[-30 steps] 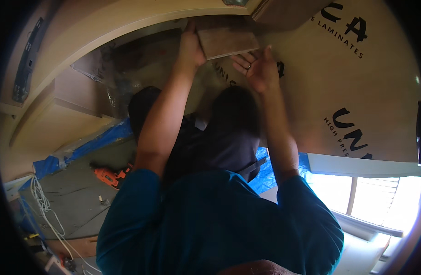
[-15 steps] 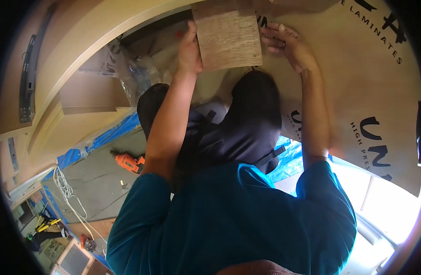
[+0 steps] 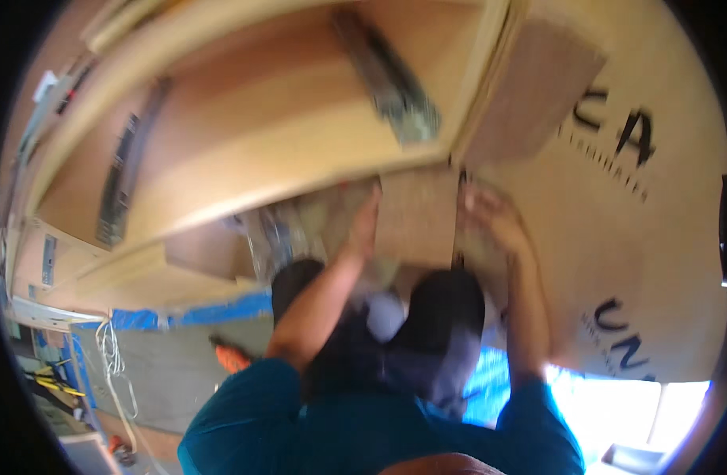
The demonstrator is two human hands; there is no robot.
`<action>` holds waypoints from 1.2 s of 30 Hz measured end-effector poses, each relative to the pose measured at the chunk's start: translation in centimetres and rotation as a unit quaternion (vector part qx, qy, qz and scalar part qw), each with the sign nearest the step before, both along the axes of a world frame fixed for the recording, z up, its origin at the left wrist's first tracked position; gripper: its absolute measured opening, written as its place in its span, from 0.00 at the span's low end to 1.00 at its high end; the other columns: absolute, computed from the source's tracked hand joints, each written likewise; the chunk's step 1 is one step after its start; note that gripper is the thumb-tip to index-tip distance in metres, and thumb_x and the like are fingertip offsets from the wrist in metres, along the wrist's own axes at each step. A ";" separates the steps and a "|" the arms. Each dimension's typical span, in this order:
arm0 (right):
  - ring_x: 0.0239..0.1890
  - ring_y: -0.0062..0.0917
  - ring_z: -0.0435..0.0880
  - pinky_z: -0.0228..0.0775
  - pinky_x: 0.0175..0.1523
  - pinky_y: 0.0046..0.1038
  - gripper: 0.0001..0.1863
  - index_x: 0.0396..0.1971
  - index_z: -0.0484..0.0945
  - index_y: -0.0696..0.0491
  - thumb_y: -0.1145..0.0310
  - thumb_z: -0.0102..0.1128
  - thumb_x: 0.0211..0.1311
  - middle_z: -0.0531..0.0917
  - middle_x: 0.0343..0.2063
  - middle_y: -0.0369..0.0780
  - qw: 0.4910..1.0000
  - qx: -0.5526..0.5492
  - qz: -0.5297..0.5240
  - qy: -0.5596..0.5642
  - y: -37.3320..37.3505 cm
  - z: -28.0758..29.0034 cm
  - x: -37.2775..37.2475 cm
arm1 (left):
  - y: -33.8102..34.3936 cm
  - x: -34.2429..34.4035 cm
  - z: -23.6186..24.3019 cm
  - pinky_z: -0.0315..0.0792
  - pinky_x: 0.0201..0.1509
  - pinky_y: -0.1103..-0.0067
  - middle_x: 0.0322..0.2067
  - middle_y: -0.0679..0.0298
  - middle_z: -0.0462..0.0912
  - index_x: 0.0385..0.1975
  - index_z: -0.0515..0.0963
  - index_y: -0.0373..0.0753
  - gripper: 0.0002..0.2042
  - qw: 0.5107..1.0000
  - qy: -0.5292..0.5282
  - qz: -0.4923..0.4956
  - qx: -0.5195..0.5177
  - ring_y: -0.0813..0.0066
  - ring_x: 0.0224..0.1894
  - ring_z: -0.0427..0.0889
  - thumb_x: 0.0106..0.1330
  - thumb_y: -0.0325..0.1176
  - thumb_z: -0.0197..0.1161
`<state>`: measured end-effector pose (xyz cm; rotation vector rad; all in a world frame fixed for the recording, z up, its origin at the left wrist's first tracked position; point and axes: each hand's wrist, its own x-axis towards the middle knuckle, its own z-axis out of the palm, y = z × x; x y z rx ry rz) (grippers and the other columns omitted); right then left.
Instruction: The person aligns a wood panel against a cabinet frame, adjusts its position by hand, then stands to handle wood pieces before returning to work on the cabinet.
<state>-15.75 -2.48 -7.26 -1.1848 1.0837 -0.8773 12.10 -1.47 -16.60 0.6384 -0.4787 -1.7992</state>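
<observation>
A square piece of plywood (image 3: 417, 218) stands in front of my knees, just under the lower edge of the wooden cabinet (image 3: 316, 150). My left hand (image 3: 366, 226) grips its left edge, the thumb pointing upward along it. On the other side, my right hand (image 3: 494, 214) is beside the right edge, in front of the brown printed covering sheet (image 3: 616, 229). Its fingers are stretched out and apart, though motion smears them. Whether the right fingertips touch the plywood cannot be made out.
Metal drawer slides (image 3: 391, 79) are fixed inside the cabinet. Another plywood piece (image 3: 533, 91) is against the sheet at upper right. An orange power tool (image 3: 233, 359) lies on the grey floor covering, right of a white cord (image 3: 110, 348). Blue plastic sheeting (image 3: 197, 311) runs along the cabinet base.
The view has tilted up, bringing the cabinet's inside and its drawer slides into the picture. The plywood now appears lower, its top against the cabinet edge. My left hand still holds it.
</observation>
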 end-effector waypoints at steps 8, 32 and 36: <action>0.36 0.23 0.83 0.78 0.38 0.28 0.40 0.73 0.56 0.54 0.62 0.66 0.67 0.82 0.47 0.38 0.998 0.033 -0.057 -0.001 0.6 1.7 0.7 | -4.2 -1.3 1.6 0.74 0.62 0.61 0.61 0.55 0.78 0.64 0.71 0.38 0.29 0.985 0.076 -0.150 0.048 0.61 0.60 0.78 0.75 0.56 0.52; 0.37 0.32 0.87 0.81 0.38 0.31 0.34 0.69 0.61 0.60 0.66 0.62 0.67 0.83 0.48 0.46 0.934 0.356 -0.013 0.035 14.7 25.9 7.8 | 18.2 7.6 27.2 0.74 0.64 0.62 0.61 0.52 0.76 0.66 0.68 0.37 0.30 0.912 0.260 -0.154 0.276 0.58 0.60 0.79 0.77 0.57 0.46; 0.54 0.42 0.82 0.78 0.54 0.40 0.33 0.67 0.65 0.60 0.72 0.60 0.62 0.80 0.54 0.49 0.963 -0.003 0.066 0.261 16.8 32.9 9.2 | 20.4 10.0 34.6 0.75 0.63 0.62 0.62 0.51 0.76 0.66 0.68 0.37 0.30 0.928 0.184 -0.112 0.304 0.59 0.60 0.79 0.77 0.56 0.47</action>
